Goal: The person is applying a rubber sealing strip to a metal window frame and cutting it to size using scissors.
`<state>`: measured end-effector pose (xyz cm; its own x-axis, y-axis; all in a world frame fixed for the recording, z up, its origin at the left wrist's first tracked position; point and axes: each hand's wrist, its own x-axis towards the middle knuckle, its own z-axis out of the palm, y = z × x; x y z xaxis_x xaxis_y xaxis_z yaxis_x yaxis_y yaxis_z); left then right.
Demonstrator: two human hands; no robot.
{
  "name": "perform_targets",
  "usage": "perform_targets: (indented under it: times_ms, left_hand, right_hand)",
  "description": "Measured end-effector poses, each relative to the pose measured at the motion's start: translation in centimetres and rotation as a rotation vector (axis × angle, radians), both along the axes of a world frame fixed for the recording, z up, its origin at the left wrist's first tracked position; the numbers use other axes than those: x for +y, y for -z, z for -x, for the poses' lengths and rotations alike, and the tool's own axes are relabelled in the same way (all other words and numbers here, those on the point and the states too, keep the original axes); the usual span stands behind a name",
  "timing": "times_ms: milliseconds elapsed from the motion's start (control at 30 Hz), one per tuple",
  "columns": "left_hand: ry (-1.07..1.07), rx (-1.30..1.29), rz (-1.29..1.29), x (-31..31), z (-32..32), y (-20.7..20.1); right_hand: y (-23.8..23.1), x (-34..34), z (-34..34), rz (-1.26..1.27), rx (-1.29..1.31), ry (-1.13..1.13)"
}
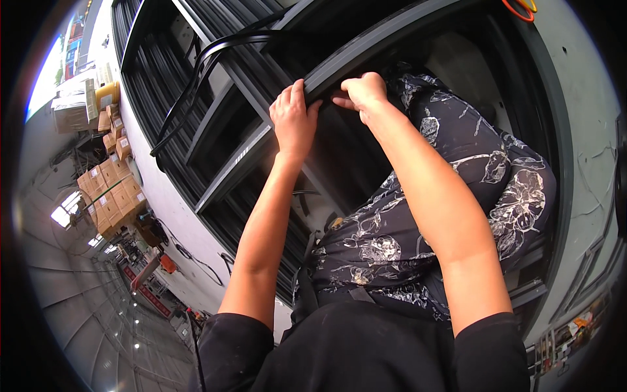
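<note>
A dark grey metal frame (366, 40) lies in front of me, its long curved-looking bar crossing from upper right to the middle. My left hand (292, 123) grips this bar near its junction with a crossbar (228, 166), fingers over the top and thumb at the side. Close by on the right, my right hand (367, 95) is closed at the bar's inner side, its fingers bent. Whatever it may pinch is hidden. A black flexible strip (219, 47) loops over the frame to the left of my hands.
Long dark profiles (173, 72) are stacked within the frame on the left. My legs in patterned trousers (470, 150) are inside the frame's right-hand opening. Cardboard boxes (112, 196) stand far left across a pale floor (166, 186). Orange and yellow loops (519, 10) lie at the upper right.
</note>
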<state>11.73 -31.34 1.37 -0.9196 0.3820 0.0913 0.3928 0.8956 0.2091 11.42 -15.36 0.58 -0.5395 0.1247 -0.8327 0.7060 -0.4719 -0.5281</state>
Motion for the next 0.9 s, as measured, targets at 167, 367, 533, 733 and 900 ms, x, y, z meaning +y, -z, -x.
perform_targets:
  times_ms: [167,367,533,733,900]
  left_hand:
    - [-0.034,0.097,0.038,0.1,0.0,0.4]
    - [-0.031,0.123,0.053,1.0,-0.3,0.4]
    - [-0.002,0.155,0.026,1.9,0.6,0.6]
    - [-0.035,0.092,0.027,2.7,0.7,0.2]
    - [-0.029,0.152,0.0,3.5,0.9,0.6]
  right_hand:
    - [-0.2,-0.1,0.2,0.025,0.04,0.02]
    - [1.3,-0.5,-0.2,0.04,0.063,0.119]
    - [1.2,0.3,0.2,0.074,0.065,0.104]
    - [1.0,1.8,0.3,-0.177,-0.03,-0.08]
    - [1.1,1.6,0.2,-0.091,0.089,0.122]
